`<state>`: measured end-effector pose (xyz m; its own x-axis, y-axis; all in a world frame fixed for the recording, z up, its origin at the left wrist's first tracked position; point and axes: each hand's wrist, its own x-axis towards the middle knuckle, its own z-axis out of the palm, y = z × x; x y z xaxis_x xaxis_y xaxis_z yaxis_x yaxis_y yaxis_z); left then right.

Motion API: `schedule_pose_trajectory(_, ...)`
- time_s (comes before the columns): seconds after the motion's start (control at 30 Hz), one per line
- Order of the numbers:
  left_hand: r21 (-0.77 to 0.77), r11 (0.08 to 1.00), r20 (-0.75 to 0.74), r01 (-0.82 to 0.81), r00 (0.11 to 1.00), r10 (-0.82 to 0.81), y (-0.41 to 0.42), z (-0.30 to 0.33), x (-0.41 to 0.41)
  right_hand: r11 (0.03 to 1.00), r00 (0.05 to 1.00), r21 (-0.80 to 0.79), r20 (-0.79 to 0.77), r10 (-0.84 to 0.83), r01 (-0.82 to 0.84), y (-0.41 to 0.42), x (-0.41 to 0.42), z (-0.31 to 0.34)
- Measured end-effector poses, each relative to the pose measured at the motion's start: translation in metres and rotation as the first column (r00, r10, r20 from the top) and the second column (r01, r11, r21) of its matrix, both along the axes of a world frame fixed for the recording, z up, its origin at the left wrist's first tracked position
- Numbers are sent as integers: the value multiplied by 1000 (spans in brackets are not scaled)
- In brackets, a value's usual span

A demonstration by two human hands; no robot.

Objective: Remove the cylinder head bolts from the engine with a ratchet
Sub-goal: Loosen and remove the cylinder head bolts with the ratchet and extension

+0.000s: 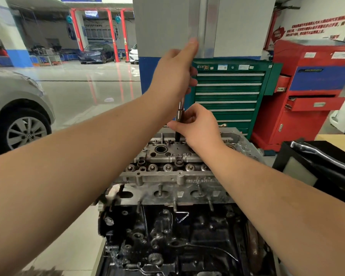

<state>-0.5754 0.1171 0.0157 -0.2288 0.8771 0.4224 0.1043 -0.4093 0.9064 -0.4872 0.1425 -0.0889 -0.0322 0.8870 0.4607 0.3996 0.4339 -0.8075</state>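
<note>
My right hand [195,126] has thumb and fingertips pinched round a dark bolt [177,134] that stands upright, its lower end going down into the cylinder head [167,172] near the far edge of the engine [167,226]. Above those fingers the tool rises straight: a steel socket and extension [181,109], bright and slim, running up into my left hand [175,76]. That hand is curled round the top of the ratchet, thumb stuck out upward; the handle itself is hidden in the palm, so I can't tell how it lies. The left hand sits directly above the right, both over the far side of the head.

The head is pale grey cast metal, with a row of round valve caps along its near edge and studs sticking out of the ports below. Under it the block is black and greasy.

Both forearms are bare and stretched forward, left from the lower left corner, right from the lower right.

Behind the engine stands a green tool cabinet [229,92], a red tool cabinet [311,92] to its right with a drawer pulled out, and a grey car [14,108] at left.
</note>
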Motion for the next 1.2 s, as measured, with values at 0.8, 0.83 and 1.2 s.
schedule_pose_trajectory(0.8,8,968,-136,250,959,-247,4,3,-44,987,988,-50,17,155,-154,1,1,-1)
schedule_pose_trajectory(0.83,27,982,-167,184,970,-177,3,2,-43,990,991,-35,20,135,-134,1,1,-1)
schedule_pose_trajectory(1.2,56,954,-20,295,955,-295,6,-8,-56,977,977,-34,-29,211,-212,-4,0,-1)
